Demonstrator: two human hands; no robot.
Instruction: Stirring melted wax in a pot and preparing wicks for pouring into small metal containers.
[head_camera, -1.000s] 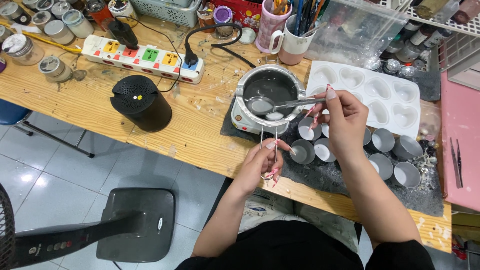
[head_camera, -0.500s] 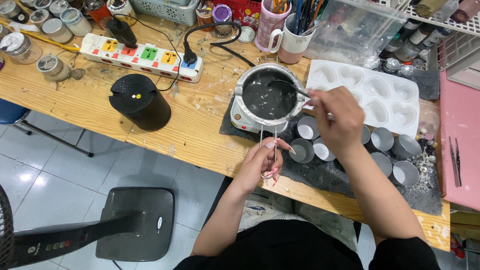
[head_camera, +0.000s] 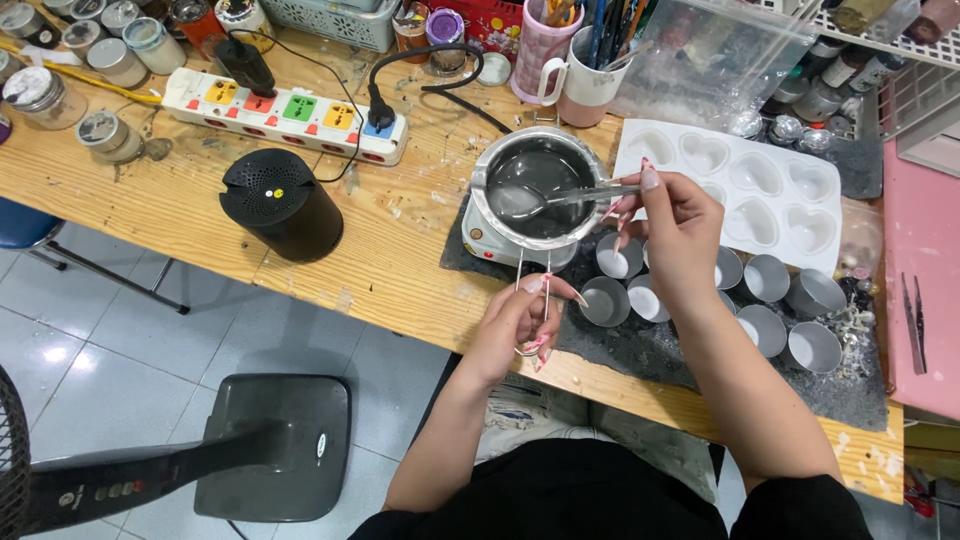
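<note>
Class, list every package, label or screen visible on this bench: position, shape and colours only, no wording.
Red printed box: back edge, behind the pink mug.
Clear plastic bag: back right, crumpled, above the white heart mould.
Lidded jars: back left, round, silver tops.
No screens.

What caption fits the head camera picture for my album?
Right hand holds a spoon over the metal pot; left hand grips its handle.

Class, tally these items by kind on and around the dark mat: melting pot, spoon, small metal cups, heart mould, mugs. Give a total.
Melting pot: 1
Spoon: 1
Small metal cups in view: 8 (the right hand may hide more)
White heart mould: 1
Mugs: 2
Total: 13
</note>
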